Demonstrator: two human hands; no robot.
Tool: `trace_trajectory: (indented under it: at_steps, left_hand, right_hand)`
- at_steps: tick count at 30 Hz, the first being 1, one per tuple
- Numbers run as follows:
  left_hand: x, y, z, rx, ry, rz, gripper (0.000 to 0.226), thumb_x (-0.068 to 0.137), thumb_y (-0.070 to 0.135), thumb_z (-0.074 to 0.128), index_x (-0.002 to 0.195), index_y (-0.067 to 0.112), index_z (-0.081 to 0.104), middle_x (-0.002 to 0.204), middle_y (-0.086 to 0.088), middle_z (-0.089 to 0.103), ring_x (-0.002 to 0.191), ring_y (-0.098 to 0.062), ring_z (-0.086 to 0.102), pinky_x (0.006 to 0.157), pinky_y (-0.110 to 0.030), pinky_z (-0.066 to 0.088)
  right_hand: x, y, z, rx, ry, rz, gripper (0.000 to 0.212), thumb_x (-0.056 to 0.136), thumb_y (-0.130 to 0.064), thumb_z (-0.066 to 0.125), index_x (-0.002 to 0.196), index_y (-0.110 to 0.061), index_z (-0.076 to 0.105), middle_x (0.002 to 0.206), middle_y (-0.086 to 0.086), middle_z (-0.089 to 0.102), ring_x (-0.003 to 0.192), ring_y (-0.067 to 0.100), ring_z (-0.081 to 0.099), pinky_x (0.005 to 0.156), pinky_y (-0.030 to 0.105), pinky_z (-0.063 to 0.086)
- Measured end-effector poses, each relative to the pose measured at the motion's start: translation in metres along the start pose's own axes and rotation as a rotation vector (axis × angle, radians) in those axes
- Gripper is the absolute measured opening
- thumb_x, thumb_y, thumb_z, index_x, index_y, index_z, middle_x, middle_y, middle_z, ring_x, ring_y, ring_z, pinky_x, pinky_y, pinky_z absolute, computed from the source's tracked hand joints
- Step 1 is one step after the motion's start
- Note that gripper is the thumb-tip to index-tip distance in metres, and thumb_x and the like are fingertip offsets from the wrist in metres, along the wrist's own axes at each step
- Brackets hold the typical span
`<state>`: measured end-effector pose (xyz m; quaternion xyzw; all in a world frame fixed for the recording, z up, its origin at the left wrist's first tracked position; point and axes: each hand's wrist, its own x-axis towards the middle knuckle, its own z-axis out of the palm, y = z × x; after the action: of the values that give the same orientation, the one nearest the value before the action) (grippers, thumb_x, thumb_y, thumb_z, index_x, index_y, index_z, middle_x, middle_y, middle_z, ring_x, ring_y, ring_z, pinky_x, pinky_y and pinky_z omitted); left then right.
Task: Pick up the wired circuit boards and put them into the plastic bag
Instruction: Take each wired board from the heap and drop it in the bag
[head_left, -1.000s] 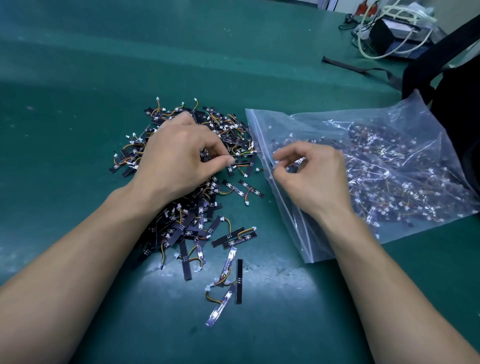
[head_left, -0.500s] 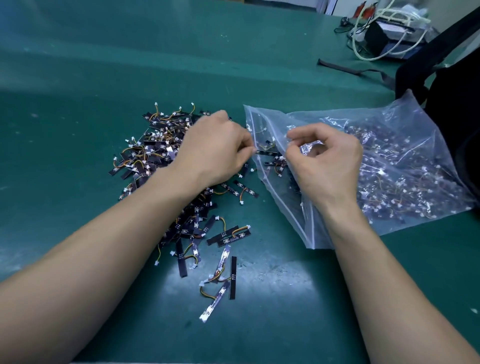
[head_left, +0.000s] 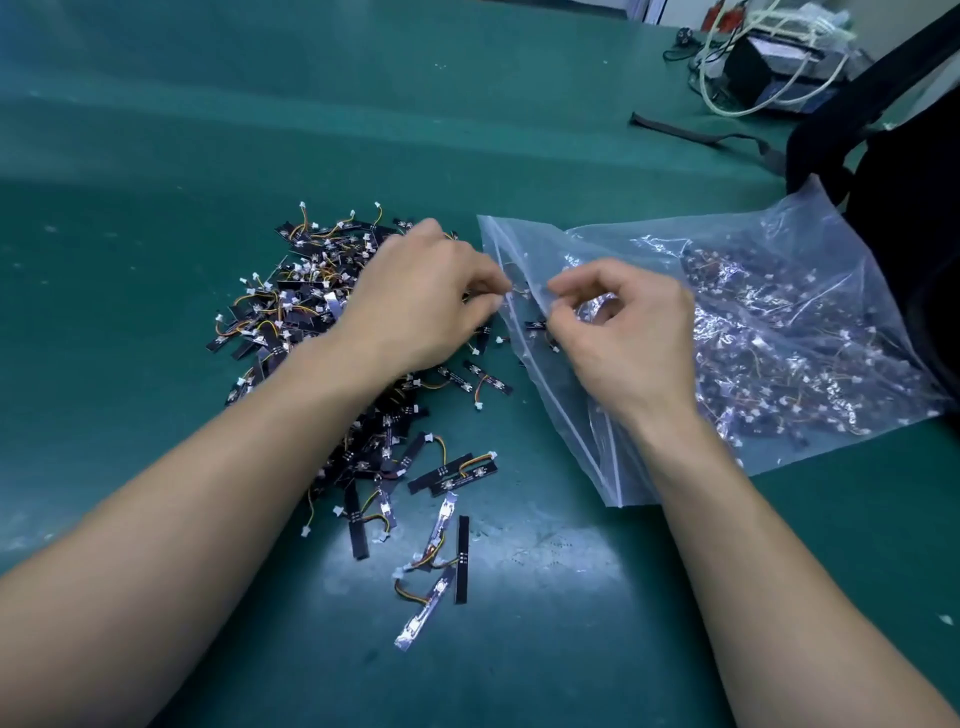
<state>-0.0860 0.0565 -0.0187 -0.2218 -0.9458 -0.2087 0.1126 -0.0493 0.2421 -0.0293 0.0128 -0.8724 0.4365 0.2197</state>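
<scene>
Head view. Worktable with green mat, seen from its near edge.

- Black strip-shaped wired circuit boards with orange and yellow leads and white plug ends. They are heaped in a loose pile at the table's middle, left of centre. Stragglers trail from the pile toward the near edge.
- Clear zip-top plastic bag, lying flat toward the right edge, its mouth facing the pile and just beside it. It holds many bagged boards, a few of them just within the mouth.
- Left hand, over the pile's right side. The fingers are curled, with thumb and forefinger tips together at the bag's mouth. Whether they pinch a board, a lead or the plastic cannot be told.
- Right hand, over the bag. Thumb and forefinger pinch the upper film at the mouth, which is raised off the lower layer. The other fingers are loosely curled.
- Black fabric backpack, at the right edge, just beside the bag's far corner.
- Dark strap, lying flat toward the far right corner.
- Black box draped with white cables, at the far right corner.
</scene>
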Motion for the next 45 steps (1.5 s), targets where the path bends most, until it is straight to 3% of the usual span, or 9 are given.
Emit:
trace_trajectory:
  at_steps: [9, 14, 18, 25, 29, 32, 35, 37, 45]
  left_hand:
    - [-0.042, -0.027, -0.012, 0.019, -0.017, 0.023, 0.015, 0.094, 0.038, 0.067, 0.101, 0.031, 0.078, 0.091, 0.01, 0.071, 0.089, -0.017, 0.041, 0.088, -0.046, 0.044]
    - [-0.041, -0.02, -0.008, 0.067, -0.075, 0.178, 0.018, 0.095, 0.042, 0.067, 0.108, 0.035, 0.077, 0.096, 0.012, 0.069, 0.096, -0.021, 0.048, 0.084, -0.042, 0.04]
    - [-0.04, -0.019, -0.003, 0.087, -0.141, 0.192, 0.025, 0.096, 0.047, 0.064, 0.118, 0.04, 0.073, 0.104, 0.014, 0.067, 0.103, -0.018, 0.046, 0.088, -0.041, 0.037]
    - [-0.041, -0.019, -0.002, 0.054, -0.139, 0.184, 0.014, 0.094, 0.044, 0.067, 0.102, 0.036, 0.075, 0.094, 0.016, 0.065, 0.094, -0.011, 0.037, 0.087, -0.038, 0.036]
    - [-0.041, -0.02, 0.0, 0.047, -0.158, 0.181, 0.01, 0.094, 0.041, 0.064, 0.096, 0.032, 0.068, 0.087, 0.019, 0.052, 0.09, -0.007, 0.032, 0.083, -0.032, 0.031]
    - [-0.041, -0.02, -0.004, 0.013, -0.083, 0.2, 0.009, 0.093, 0.038, 0.063, 0.093, 0.03, 0.066, 0.084, 0.02, 0.048, 0.09, -0.009, 0.033, 0.082, -0.033, 0.032]
    - [-0.041, -0.018, -0.006, 0.008, 0.012, 0.203, 0.013, 0.09, 0.037, 0.061, 0.09, 0.025, 0.066, 0.085, 0.014, 0.055, 0.089, -0.012, 0.036, 0.079, -0.032, 0.031]
    - [-0.041, -0.018, -0.006, 0.008, 0.039, 0.191, 0.019, 0.09, 0.038, 0.056, 0.09, 0.022, 0.067, 0.087, 0.01, 0.06, 0.089, -0.013, 0.036, 0.08, -0.033, 0.034]
    - [-0.042, -0.017, -0.008, -0.005, 0.092, 0.207, 0.029, 0.092, 0.044, 0.049, 0.095, 0.021, 0.066, 0.091, 0.008, 0.062, 0.09, -0.014, 0.038, 0.084, -0.04, 0.041]
  right_hand:
    - [-0.007, 0.004, 0.008, -0.254, -0.32, -0.055, 0.012, 0.08, -0.025, 0.077, 0.092, -0.029, 0.079, 0.077, -0.021, 0.071, 0.075, 0.002, 0.067, 0.078, 0.033, 0.059]
    - [-0.006, 0.006, 0.009, -0.239, -0.307, -0.072, 0.01, 0.081, -0.031, 0.079, 0.091, -0.03, 0.079, 0.075, -0.022, 0.07, 0.067, -0.008, 0.059, 0.075, 0.03, 0.056]
    - [-0.006, 0.008, 0.01, -0.226, -0.298, -0.071, 0.006, 0.083, -0.032, 0.078, 0.088, -0.031, 0.078, 0.073, -0.025, 0.068, 0.063, -0.012, 0.056, 0.07, 0.024, 0.051]
    - [-0.007, 0.009, 0.011, -0.215, -0.302, -0.063, 0.004, 0.084, -0.034, 0.076, 0.086, -0.031, 0.078, 0.073, -0.024, 0.069, 0.063, -0.007, 0.057, 0.068, 0.026, 0.052]
    - [-0.006, 0.01, 0.011, -0.188, -0.291, -0.077, 0.004, 0.086, -0.03, 0.075, 0.087, -0.03, 0.078, 0.075, -0.024, 0.068, 0.06, -0.01, 0.054, 0.064, 0.022, 0.045]
    - [-0.007, 0.008, 0.01, -0.102, -0.318, -0.109, 0.008, 0.086, -0.025, 0.073, 0.089, -0.029, 0.078, 0.07, -0.029, 0.064, 0.057, -0.007, 0.053, 0.058, 0.007, 0.034]
    - [-0.011, 0.002, 0.009, -0.049, -0.356, -0.196, 0.014, 0.082, -0.03, 0.067, 0.09, -0.028, 0.079, 0.063, -0.034, 0.059, 0.053, 0.0, 0.051, 0.056, 0.008, 0.034]
    - [-0.012, 0.0, 0.009, -0.008, -0.358, -0.223, 0.014, 0.082, -0.031, 0.068, 0.089, -0.027, 0.079, 0.067, -0.028, 0.062, 0.051, 0.004, 0.05, 0.055, 0.009, 0.034]
    - [-0.01, 0.0, 0.009, -0.005, -0.286, -0.324, 0.004, 0.087, -0.016, 0.076, 0.088, -0.018, 0.079, 0.074, -0.017, 0.066, 0.052, 0.005, 0.047, 0.056, 0.01, 0.033]
